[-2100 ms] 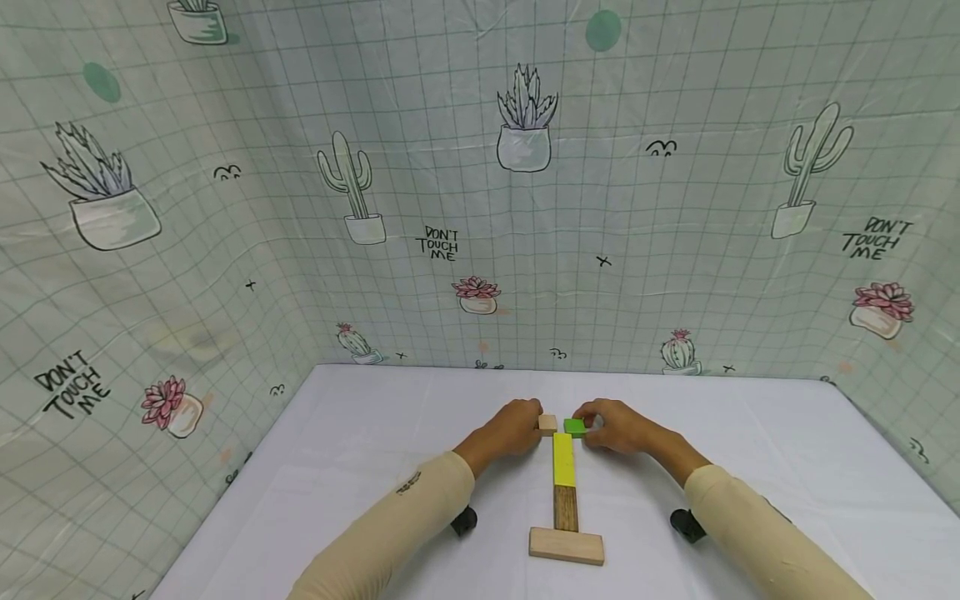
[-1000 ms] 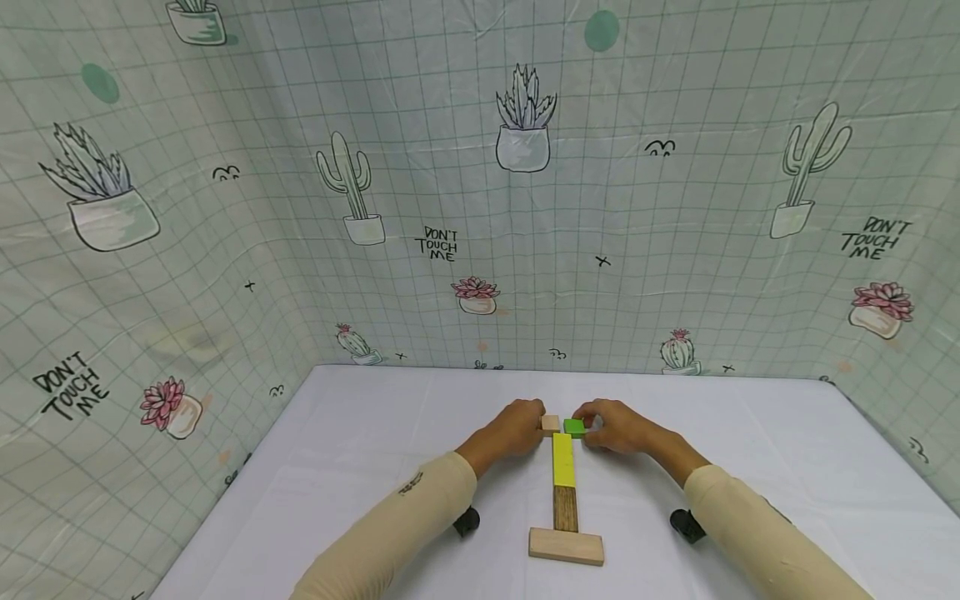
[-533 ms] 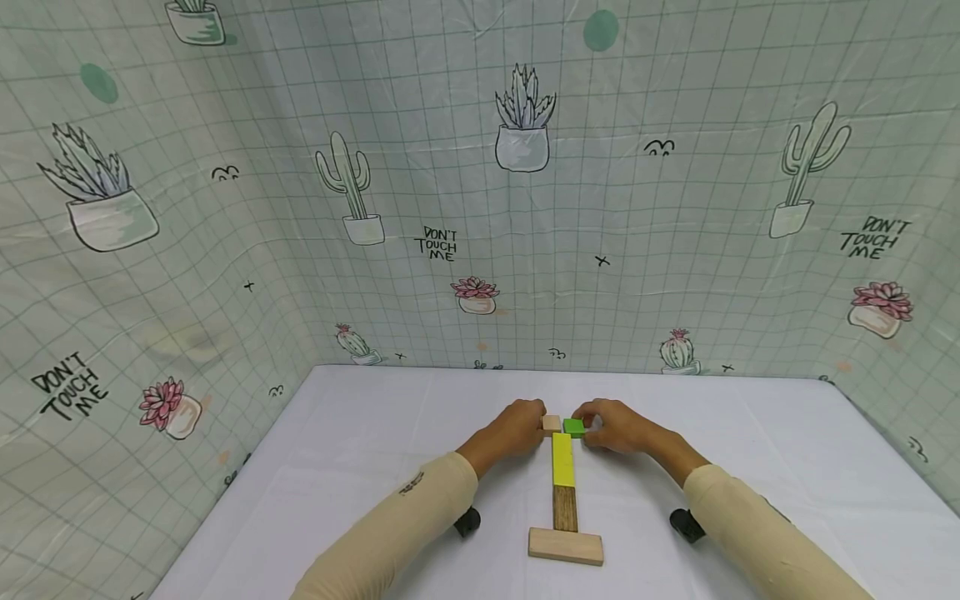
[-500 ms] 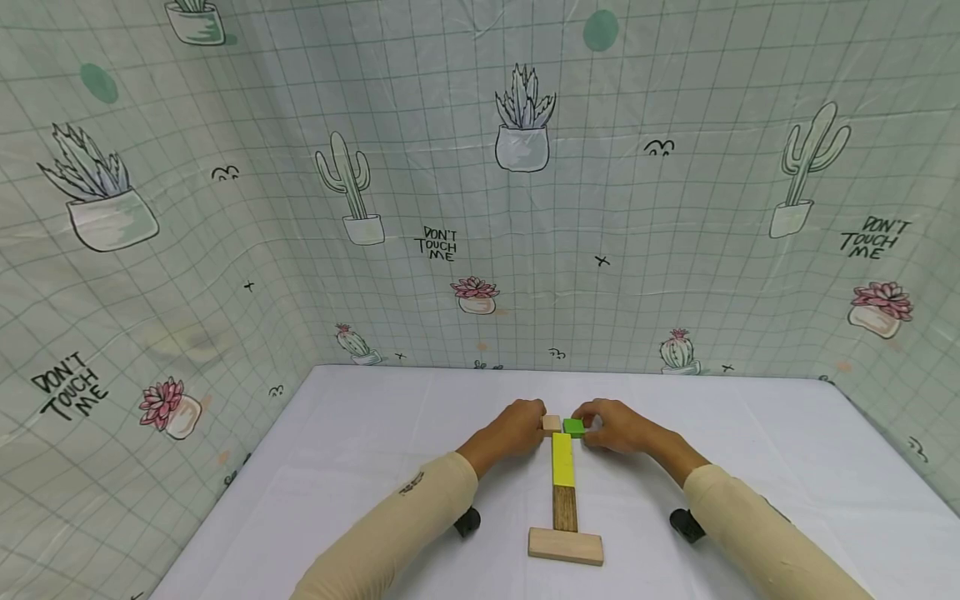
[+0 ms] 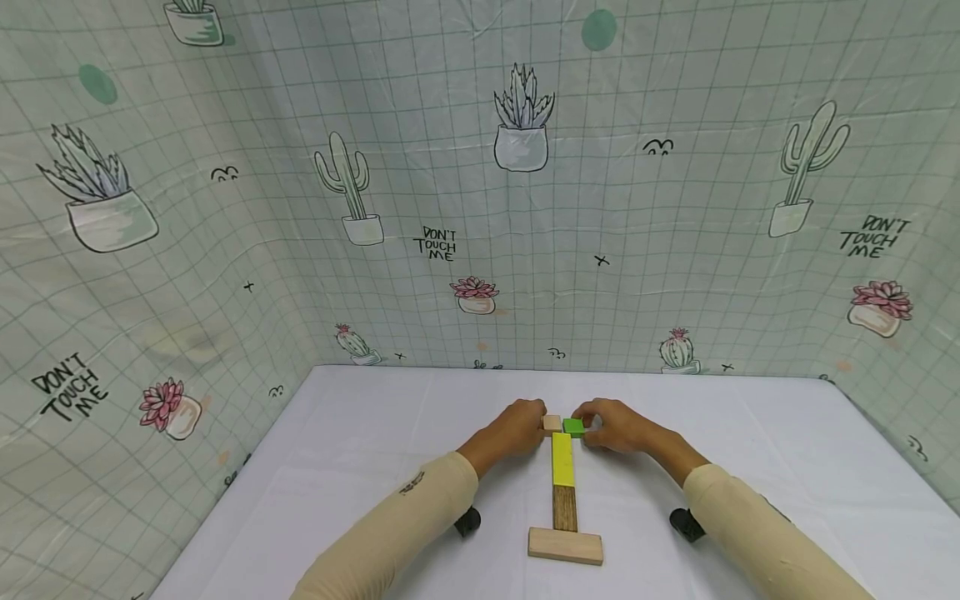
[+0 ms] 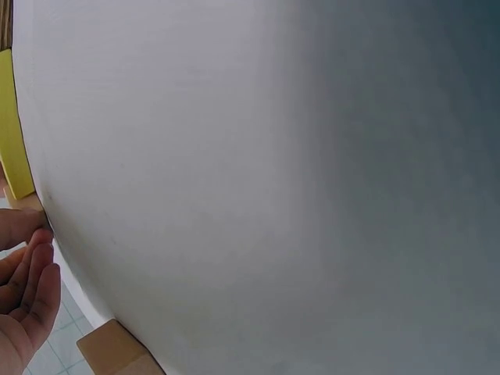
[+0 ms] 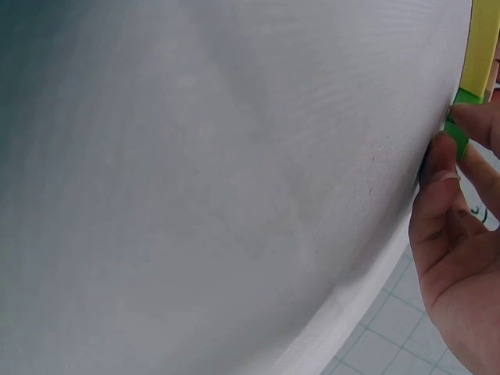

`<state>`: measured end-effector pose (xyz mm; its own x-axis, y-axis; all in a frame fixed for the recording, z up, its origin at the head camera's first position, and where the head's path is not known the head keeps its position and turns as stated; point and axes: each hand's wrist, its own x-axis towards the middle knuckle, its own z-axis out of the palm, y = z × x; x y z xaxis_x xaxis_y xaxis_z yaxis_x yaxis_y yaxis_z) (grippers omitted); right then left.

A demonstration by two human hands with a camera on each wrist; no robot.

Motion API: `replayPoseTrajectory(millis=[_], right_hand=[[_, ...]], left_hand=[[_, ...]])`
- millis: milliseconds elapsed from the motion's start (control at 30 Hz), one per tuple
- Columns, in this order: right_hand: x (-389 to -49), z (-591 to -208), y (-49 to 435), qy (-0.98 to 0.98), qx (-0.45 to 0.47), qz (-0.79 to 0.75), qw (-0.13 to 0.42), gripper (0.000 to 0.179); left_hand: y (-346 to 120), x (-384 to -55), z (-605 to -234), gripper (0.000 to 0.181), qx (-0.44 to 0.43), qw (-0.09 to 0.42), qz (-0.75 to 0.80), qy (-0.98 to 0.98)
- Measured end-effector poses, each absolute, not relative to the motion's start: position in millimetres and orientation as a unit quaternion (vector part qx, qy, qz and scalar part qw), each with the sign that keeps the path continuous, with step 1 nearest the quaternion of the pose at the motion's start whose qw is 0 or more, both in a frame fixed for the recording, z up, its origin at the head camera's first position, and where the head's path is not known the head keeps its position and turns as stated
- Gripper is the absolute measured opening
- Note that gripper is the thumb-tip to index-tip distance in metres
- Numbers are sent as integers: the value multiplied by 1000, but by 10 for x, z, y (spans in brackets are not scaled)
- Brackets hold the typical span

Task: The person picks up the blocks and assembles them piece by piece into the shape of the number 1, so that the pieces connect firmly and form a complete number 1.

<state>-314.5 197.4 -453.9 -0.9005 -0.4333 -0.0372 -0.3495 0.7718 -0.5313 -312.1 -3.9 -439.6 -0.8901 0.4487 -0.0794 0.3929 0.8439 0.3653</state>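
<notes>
My left hand point(image 5: 513, 427) pinches a small plain wooden block point(image 5: 552, 423) at the far end of a line of blocks. Just right of it, my right hand point(image 5: 617, 425) holds a green block point(image 5: 573, 427) between thumb and fingers; a thin gap separates the two. Below them a long yellow block point(image 5: 562, 460) lies end to end with a dark striped wooden block point(image 5: 565, 508). A wide plain block point(image 5: 566, 546) lies crosswise at the near end. In the right wrist view, the green block point(image 7: 455, 139) shows at the fingertips, partly hidden by them.
All lies on a white-covered table point(image 5: 360, 408), with a cactus-print cloth point(image 5: 420, 183) behind it. Black wrist cameras point(image 5: 468, 522) hang under both forearms. At the bottom of the left wrist view sits a tan box-shaped thing point(image 6: 117, 349), which I cannot place in the head view.
My left hand has slid the plain wooden block slightly right, narrowing the gap to the green block. The right hand and the other blocks hold their places.
</notes>
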Motion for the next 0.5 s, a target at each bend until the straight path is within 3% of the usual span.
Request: replayPoseTrajectory(millis=[500], right_hand=[[-3162, -4562, 1979, 938, -208, -265, 78, 29]], left_hand=[[-19, -3155, -4429, 30, 225, 79, 165, 957]])
